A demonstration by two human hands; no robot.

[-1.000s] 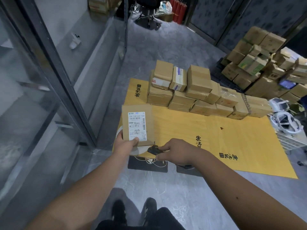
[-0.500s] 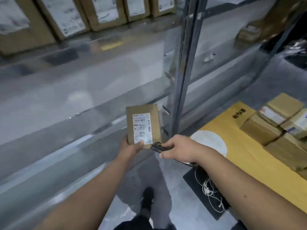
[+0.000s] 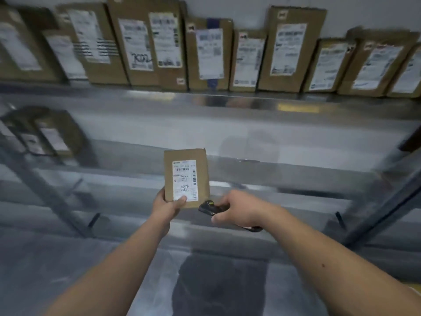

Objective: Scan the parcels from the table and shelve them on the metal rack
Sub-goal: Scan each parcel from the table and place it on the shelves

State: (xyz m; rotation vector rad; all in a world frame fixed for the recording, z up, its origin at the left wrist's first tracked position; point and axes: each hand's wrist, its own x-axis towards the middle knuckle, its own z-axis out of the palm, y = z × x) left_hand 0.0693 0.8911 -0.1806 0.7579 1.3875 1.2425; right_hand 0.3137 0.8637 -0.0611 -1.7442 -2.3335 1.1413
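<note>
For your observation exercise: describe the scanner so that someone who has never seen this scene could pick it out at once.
Start at the metal rack; in front of it two hands meet. The left hand holds a parcel. The scanner is beside it in the right hand: small, black, the only thing not cardboard.

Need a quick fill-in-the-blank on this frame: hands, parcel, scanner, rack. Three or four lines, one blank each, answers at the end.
1. The left hand grips the small parcel by its ______ edge.
2. The white label on that parcel faces the ______.
3. The black scanner is held in the ______ hand.
4. On the metal rack, a row of shelved parcels stands on the ______ shelf in view.

Missing words: bottom; camera; right; top
</note>
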